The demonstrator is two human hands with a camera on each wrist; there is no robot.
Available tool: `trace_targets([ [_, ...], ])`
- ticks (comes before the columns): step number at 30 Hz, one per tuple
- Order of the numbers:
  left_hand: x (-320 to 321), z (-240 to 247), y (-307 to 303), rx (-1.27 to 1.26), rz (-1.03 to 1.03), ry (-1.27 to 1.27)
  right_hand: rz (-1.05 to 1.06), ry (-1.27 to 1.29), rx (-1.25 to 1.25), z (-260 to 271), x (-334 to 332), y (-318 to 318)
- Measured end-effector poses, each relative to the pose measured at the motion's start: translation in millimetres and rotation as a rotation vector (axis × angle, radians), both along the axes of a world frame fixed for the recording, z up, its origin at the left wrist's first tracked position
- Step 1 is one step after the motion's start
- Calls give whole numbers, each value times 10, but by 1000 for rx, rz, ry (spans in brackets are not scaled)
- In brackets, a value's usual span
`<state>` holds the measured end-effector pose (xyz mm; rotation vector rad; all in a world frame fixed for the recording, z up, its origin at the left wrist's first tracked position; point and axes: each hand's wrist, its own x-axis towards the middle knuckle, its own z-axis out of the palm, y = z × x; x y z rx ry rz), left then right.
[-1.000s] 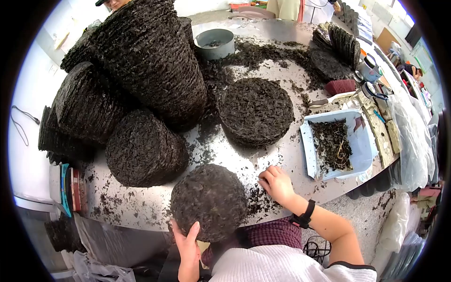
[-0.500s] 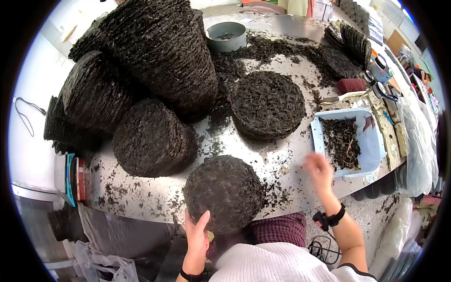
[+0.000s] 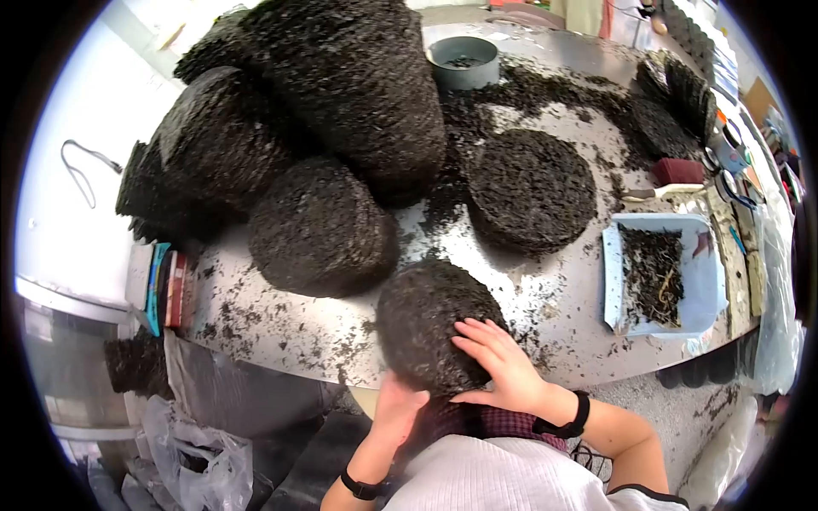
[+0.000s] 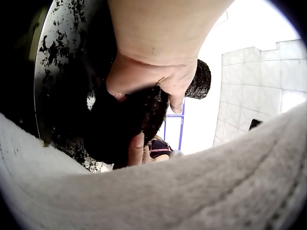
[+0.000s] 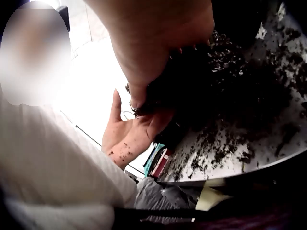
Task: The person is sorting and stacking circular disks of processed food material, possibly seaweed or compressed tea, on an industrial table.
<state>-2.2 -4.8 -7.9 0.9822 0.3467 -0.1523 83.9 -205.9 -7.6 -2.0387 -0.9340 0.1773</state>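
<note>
A dark, rough round of dried seaweed (image 3: 422,319) lies tilted at the near edge of the metal table, in front of the person. My left hand (image 3: 400,409) is under its near left rim; in the right wrist view that hand's thumb (image 5: 116,103) stands out away from the round and its fingertips are hidden. Across the right part of the upper face, my right hand (image 3: 507,370) rests with fingers nearly straight, the thumb along the near rim. Behind it sit a thick seaweed stack (image 3: 532,192) and another stack (image 3: 315,226) lying on its side.
Tall seaweed stacks (image 3: 349,94) crowd the left and back. A grey metal ring (image 3: 464,68) stands at the far side amid loose scraps. On the right are a blue bin (image 3: 618,281) holding scraps and a red-bristled brush (image 3: 677,173). Books (image 3: 175,289) stand at the left edge.
My right hand has come from the table by the blue bin onto the round. My left thumb has slid off the face to the near rim. The head view has turned slightly left.
</note>
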Motion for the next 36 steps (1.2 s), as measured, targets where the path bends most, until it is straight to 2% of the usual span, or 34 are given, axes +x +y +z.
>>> trace_targets([
  [2, 57, 1, -6, -26, -77, 35, -31, 29, 59, 8, 16, 9],
  [3, 11, -54, -52, 59, -33, 57, -16, 64, 65, 33, 18, 4],
  [7, 87, -23, -63, -33, -26, 124, 31, 267, 125, 151, 8, -48],
  [10, 122, -55, 55, 15, -176, 75, 58, 305, 174, 212, 31, -105],
  [14, 104, -38, 111, 111, -136, -14, -24, 191, 157, 427, 108, -231],
  [15, 91, -16, 164, 179, -150, -39, -194, 102, 172, 529, 143, -257],
  [18, 28, 131, 208, 47, -70, 5, -811, 8, 479, 608, 461, -452],
  [20, 27, 223, 171, 10, -38, 4, -751, 157, 865, 589, 899, -606],
  [21, 6, 211, 182, 8, -43, 19, -840, 360, 1000, 571, 1052, -639],
  [22, -20, 198, 189, 7, -46, 36, -836, 285, 919, 311, 1268, -757],
  [23, -21, 150, 184, -15, -51, -98, -930, 140, 764, 203, 1289, -807],
  [24, 13, 154, 170, -27, -40, -113, -1007, -5, 608, 140, 1280, -795],
  [26, 37, 172, 127, -50, 2, -130, -841, -121, 478, 389, 977, -594],
  [29, 71, 125, 80, 50, -9, -79, -224, -43, 256, 633, 458, -232],
  [31, 126, 93, 28, 80, -36, -119, 71, -43, 120, 680, 209, -11],
  [34, 181, 113, 62, 192, -79, -207, 79, 31, 183, 571, 156, 67],
  [36, 161, 183, 89, 169, -51, -151, 107, 128, 209, 641, 183, 28],
])
